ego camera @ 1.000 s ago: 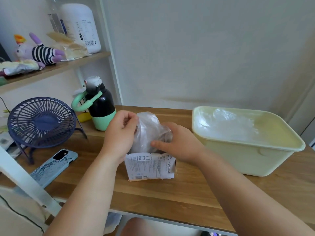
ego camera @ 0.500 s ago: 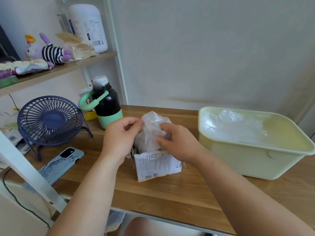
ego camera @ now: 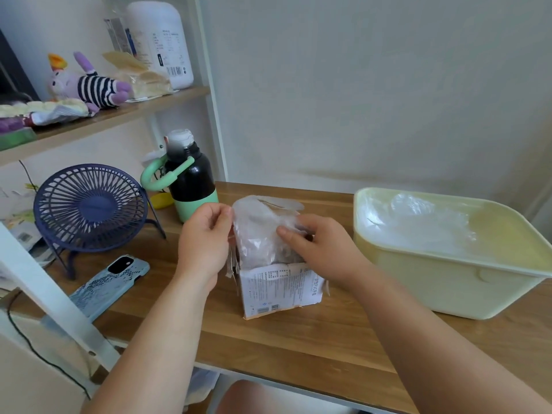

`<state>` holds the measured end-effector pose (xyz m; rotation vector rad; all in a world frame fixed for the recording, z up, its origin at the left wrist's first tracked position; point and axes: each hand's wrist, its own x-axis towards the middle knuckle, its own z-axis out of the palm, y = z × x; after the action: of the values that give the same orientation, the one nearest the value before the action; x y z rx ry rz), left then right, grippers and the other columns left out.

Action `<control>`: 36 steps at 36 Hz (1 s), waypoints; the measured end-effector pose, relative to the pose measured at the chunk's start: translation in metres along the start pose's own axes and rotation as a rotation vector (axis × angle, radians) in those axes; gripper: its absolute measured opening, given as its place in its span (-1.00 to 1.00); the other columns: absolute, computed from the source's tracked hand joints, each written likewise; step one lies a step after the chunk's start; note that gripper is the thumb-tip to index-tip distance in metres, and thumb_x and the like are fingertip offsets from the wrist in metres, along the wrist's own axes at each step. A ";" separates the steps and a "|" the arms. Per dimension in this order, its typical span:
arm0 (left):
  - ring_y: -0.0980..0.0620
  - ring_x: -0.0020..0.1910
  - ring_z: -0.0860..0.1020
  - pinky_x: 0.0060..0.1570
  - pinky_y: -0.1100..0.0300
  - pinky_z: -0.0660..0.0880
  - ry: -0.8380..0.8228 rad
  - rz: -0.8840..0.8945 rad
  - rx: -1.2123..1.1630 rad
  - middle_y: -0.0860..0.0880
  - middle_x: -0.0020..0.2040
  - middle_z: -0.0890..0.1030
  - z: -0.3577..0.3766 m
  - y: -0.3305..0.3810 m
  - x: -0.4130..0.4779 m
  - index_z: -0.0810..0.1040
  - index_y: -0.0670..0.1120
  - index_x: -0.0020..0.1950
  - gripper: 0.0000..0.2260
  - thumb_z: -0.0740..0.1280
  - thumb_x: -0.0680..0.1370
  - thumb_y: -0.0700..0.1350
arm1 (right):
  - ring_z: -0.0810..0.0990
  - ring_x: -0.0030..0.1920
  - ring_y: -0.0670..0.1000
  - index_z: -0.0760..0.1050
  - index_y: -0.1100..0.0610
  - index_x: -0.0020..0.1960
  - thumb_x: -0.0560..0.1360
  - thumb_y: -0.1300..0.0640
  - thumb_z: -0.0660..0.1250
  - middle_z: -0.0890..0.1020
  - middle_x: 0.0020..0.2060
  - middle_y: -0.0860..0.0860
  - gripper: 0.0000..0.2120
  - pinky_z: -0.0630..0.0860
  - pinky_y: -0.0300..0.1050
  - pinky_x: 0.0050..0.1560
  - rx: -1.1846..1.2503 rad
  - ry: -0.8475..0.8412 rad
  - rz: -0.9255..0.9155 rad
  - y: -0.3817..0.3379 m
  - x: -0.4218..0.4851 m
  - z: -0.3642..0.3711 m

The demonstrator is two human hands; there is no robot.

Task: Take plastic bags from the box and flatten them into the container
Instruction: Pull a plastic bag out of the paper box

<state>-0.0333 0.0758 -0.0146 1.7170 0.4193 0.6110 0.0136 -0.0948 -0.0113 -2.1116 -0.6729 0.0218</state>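
Observation:
A small white printed cardboard box (ego camera: 280, 289) stands on the wooden table, open at the top. A bunch of clear plastic bags (ego camera: 259, 231) sticks up out of it. My left hand (ego camera: 206, 243) pinches the left edge of the bags. My right hand (ego camera: 321, 248) grips their right side, thumb pressed on the plastic just above the box rim. To the right sits a pale yellow plastic container (ego camera: 454, 282) with clear plastic bags (ego camera: 418, 219) lying inside it.
A black and mint bottle (ego camera: 191, 180) stands behind the box at the left. A dark blue desk fan (ego camera: 89, 207) and a phone (ego camera: 109, 286) lie further left. A shelf with a striped plush toy (ego camera: 89, 85) and a white jug (ego camera: 159, 43) hangs above.
The plastic bags have risen a little higher out of the box. Both hands stayed on them; the left fingers shifted to pinch the bag's left edge.

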 end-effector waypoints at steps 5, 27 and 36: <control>0.19 0.05 0.53 0.04 0.17 0.51 0.021 0.206 0.110 0.16 0.07 0.54 -0.002 0.011 -0.013 0.46 0.07 0.16 -0.76 0.28 0.55 0.13 | 0.48 -0.31 -0.04 0.51 0.12 -0.15 0.54 -0.15 0.24 0.52 -0.38 -0.07 -0.67 0.46 -0.05 -0.14 0.070 0.049 0.047 -0.001 0.003 0.000; 0.05 0.00 0.57 0.03 0.03 0.56 -0.096 0.115 0.120 0.04 -0.03 0.61 -0.002 0.000 -0.013 0.53 0.03 0.01 -0.94 0.28 0.61 -0.12 | 0.50 0.02 0.06 0.44 -0.09 0.25 0.52 0.29 0.19 0.59 -0.13 -0.09 -0.60 0.26 -0.04 0.24 -0.467 -0.070 0.039 -0.003 0.005 0.005; -0.02 0.12 0.62 0.17 0.01 0.54 0.045 -0.035 -0.345 -0.04 0.09 0.67 -0.011 0.002 -0.003 0.58 -0.11 0.20 -0.80 0.21 0.65 -0.17 | 0.31 -0.05 0.04 0.24 -0.03 -0.39 0.50 0.21 0.15 0.34 -0.26 -0.08 -0.68 0.17 0.03 0.10 -0.744 -0.191 0.068 -0.003 0.013 0.008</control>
<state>-0.0430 0.0822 -0.0111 1.3665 0.3523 0.6565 0.0218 -0.0816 -0.0107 -2.8747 -0.8029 0.0117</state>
